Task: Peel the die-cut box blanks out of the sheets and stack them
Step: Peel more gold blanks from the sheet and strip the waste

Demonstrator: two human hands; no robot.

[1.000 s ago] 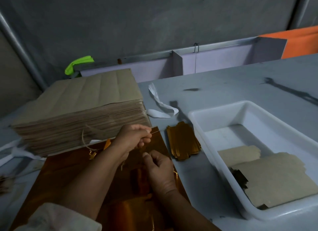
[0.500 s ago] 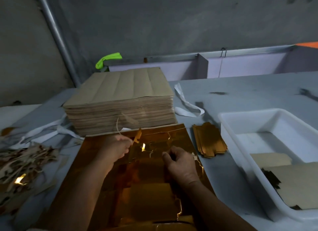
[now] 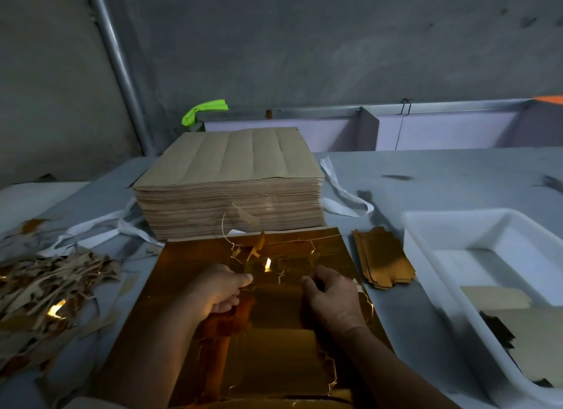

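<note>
Gold sheet (image 3: 274, 341) flat on grey table (image 3: 441, 177), right before the person, far edge at the foot of the tall brown sheet stack (image 3: 231, 177). Left hand (image 3: 217, 290): fingers curled, thumb and forefinger pinching a raised cut piece of the gold sheet. Right hand (image 3: 332, 296): knuckles bent, fingertips down on the sheet; pinching or only pressing, cannot tell. Gold blanks pile (image 3: 380, 259) just right of the sheet; white tub (image 3: 426, 226) beyond it; scrap heap (image 3: 45, 286) far left

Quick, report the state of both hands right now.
Left hand: pinches a waste strip of the gold sheet.
Right hand: fingers curled on the gold sheet; grip cannot be told.
</note>
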